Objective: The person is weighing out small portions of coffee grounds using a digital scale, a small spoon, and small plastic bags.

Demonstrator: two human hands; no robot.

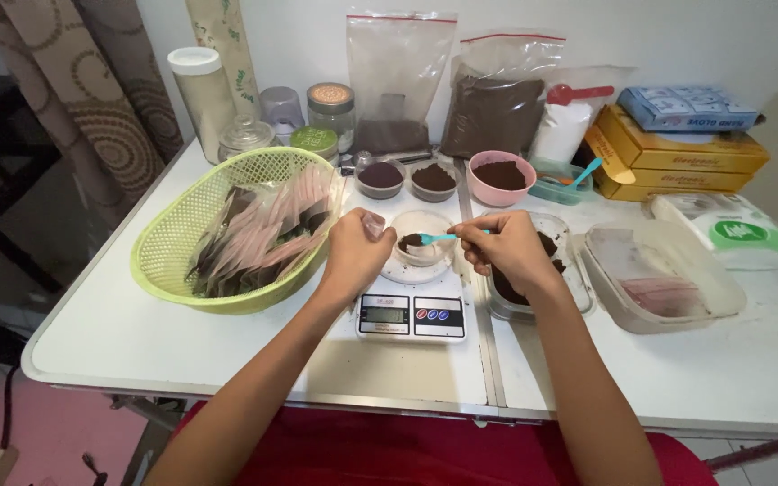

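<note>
My right hand (503,249) pinches a small teal spoon (434,238) whose bowl carries dark brown powder over a clear cup (420,258) standing on a white digital kitchen scale (411,310). My left hand (353,252) is closed on a small clear packet (374,224) just left of the cup. Under my right hand sits a clear tub (558,261) of dark powder, partly hidden by the hand.
A lime green basket (173,243) of filled sachets sits at left. Behind are small bowls of powder (380,177), a pink bowl (501,175), zip bags (493,108), jars (330,108), and yellow boxes (677,157). A clear lidded container (664,279) lies at right.
</note>
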